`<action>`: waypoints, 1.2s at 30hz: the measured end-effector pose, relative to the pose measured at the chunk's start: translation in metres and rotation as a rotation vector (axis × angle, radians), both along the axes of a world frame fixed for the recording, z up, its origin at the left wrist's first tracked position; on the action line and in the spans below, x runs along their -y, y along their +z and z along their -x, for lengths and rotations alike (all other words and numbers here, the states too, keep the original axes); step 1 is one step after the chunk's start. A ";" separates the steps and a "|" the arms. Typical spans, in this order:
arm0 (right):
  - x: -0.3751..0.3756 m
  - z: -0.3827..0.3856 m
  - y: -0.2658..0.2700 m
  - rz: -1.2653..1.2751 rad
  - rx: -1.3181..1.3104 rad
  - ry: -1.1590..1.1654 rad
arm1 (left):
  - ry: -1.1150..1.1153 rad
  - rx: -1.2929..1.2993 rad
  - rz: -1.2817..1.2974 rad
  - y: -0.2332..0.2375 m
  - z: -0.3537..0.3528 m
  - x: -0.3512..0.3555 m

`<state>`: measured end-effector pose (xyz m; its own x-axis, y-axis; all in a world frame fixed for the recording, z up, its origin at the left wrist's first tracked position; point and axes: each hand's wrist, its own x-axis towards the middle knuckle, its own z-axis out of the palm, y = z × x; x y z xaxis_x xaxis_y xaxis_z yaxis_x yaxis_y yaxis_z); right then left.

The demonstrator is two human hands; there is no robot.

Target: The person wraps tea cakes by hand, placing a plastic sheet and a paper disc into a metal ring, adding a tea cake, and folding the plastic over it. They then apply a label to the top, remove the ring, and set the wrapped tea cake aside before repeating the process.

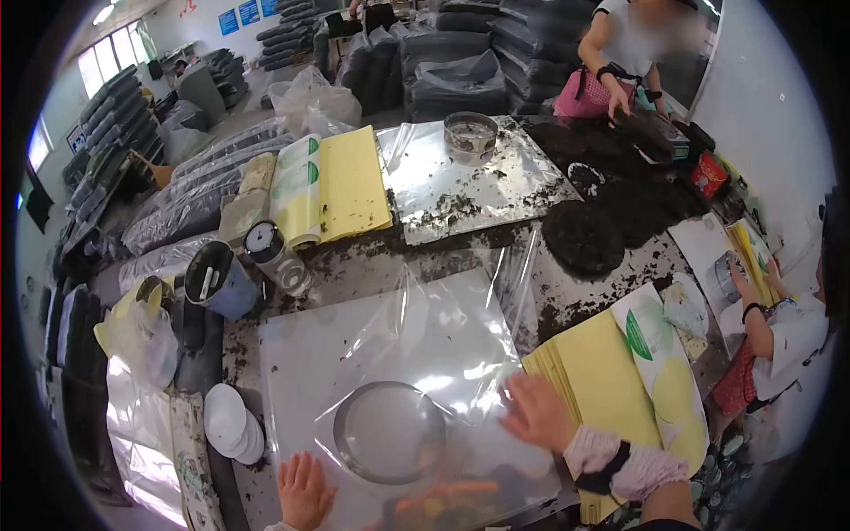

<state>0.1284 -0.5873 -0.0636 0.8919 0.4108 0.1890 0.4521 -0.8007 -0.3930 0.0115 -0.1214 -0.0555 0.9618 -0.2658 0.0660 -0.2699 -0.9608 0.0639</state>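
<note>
A sheet of clear plastic film (pixel 465 319) lies over a white board (pixel 310 354) in front of me. Beneath the film rests a round metal ring (pixel 340 434). My left hand (pixel 304 489) is at the board's near left edge, fingers stretched out, holding nothing. To the right of the ring, my right hand (pixel 536 410) is slightly blurred with fingers extended, by the film's right side. It is beside a stack of yellow paper sheets (pixel 593 363). Something orange shows blurrily at the board's near edge.
White discs (pixel 228 418) lie left of the board, below a blue cup (pixel 221 281) and a kitchen scale (pixel 262 239). Farther back, a silvery sheet (pixel 443 199) carries another metal ring (pixel 470 134). Dark crumbly material (pixel 584 239) covers the table's right. Two co-workers' hands work nearby.
</note>
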 end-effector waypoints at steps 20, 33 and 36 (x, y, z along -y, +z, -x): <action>-0.024 0.098 0.002 0.121 -0.004 0.078 | 0.576 -0.418 1.791 -0.034 -0.086 -0.002; -0.034 0.140 0.001 0.153 -0.090 0.139 | 0.571 -0.071 0.881 -0.028 0.053 -0.027; -0.030 0.141 0.000 0.162 -0.083 0.167 | 0.580 -0.046 0.947 -0.042 0.048 -0.028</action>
